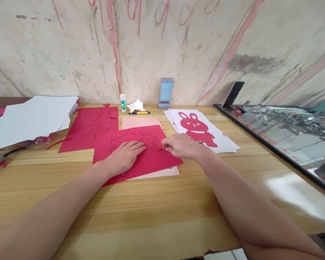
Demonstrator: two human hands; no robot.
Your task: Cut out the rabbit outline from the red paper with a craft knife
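Note:
A red sheet of paper (158, 160) with a rabbit outline drawn on it lies on a pale pink pad (141, 122). Flat on that sheet rests my left hand (126, 153), fingers stretched out over the drawn rabbit. My right hand (178, 145) is closed around a slim craft knife (161, 149), its tip touching the paper by the ends of the drawn ears. The knife's grip is mostly hidden inside my fingers. A second red sheet (76, 133) with a drawn rabbit lies partly under the first, to the left.
White sheets (227, 144) bearing a red rabbit cutout (196, 126) lie at the right. Behind stand a glue stick (123, 103), crumpled tissue (136, 105), a pen (139, 113) and a blurred blue object (166, 94). White papers (29, 119) cover the left; a black-framed mirror-like panel (260, 153) borders the right.

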